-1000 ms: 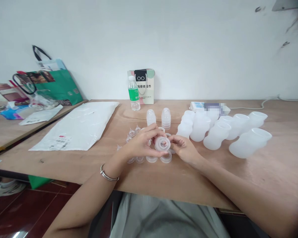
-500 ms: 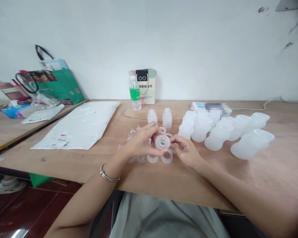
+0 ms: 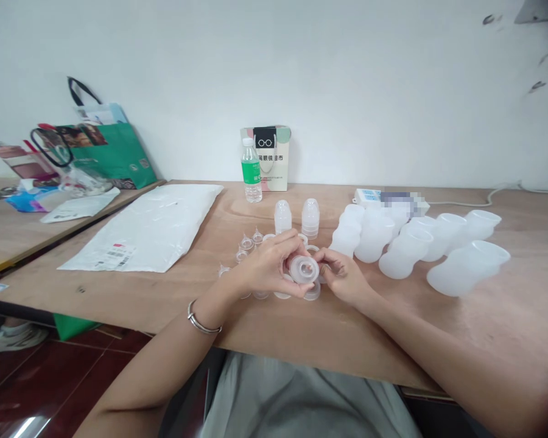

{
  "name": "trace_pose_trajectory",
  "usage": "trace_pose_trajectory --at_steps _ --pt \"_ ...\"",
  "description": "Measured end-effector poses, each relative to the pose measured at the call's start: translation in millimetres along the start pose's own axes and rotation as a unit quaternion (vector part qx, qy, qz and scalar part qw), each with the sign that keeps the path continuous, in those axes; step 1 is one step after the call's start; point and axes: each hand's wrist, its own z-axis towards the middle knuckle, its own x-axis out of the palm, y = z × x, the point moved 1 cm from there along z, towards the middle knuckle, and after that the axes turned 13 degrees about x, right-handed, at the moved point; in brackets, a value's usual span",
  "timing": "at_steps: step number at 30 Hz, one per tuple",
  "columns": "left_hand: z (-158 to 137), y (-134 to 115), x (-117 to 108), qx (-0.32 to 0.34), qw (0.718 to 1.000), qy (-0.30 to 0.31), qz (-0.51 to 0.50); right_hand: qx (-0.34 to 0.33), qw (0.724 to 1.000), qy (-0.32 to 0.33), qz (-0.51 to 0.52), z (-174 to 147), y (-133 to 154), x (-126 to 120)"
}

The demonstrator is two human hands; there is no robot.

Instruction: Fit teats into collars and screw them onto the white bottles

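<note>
My left hand [image 3: 278,264] is closed around a translucent baby bottle collar ring [image 3: 304,269], its thumb below and fingers above. The ring's round opening faces me, and a clear inner piece, apparently a nipple, shows inside. At the ring's right edge, my right hand [image 3: 342,275] is closed, its thumb and forefinger pinching there; the exact contact is partly hidden. More collar rings [image 3: 311,291] lie on the table beneath my hands, partly covered. Left of them stand several clear silicone nipples [image 3: 246,243]. Two clear domed caps [image 3: 310,219] stand just behind my hands.
Several frosted baby bottles [image 3: 402,249] stand at the right, with a white box [image 3: 368,197] and a cable behind. A water bottle [image 3: 251,173] and a paper bag [image 3: 281,159] are at the wall. A white mailing bag [image 3: 150,225] lies left; a green bag [image 3: 123,155] stands beyond.
The collar ring has moved slightly right and down and has tilted in my left hand. My right fingers stay at its right edge. The view has shifted slightly.
</note>
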Motion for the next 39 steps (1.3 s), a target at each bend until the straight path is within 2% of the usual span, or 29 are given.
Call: trace_pose_trajectory --at_steps 6,12,16,22,26,30,36,38,39 --pt "2 0 -4 0.006 0.999 -0.046 0.028 -0.013 1.000 -0.005 0.018 -4 1 0" --pt "2 1 -5 0.022 0.998 -0.045 0.029 -0.011 1.000 -0.004 0.004 -4 0 0" --pt "2 4 -11 -0.003 1.000 -0.010 -0.002 -0.007 1.000 -0.027 0.003 -7 2 -2" --pt "0 7 -14 -0.041 0.999 0.011 -0.027 -0.073 0.993 -0.094 0.004 -16 11 -7" --pt "-1 9 -12 -0.042 0.998 0.030 -0.034 -0.097 0.988 -0.120 -0.008 -16 13 -9" --pt "0 9 -11 -0.032 0.998 0.039 -0.036 -0.104 0.986 -0.131 -0.029 -15 13 -8" --pt "1 9 -9 -0.012 0.990 0.139 -0.021 -0.125 0.980 -0.122 -0.093 -17 15 -6" --pt "-1 12 -16 -0.030 0.990 0.136 0.006 -0.131 0.980 -0.119 -0.087 -17 16 -6" --pt "-3 16 -22 -0.045 0.992 0.115 0.033 -0.132 0.981 -0.119 -0.081 -17 17 -7"
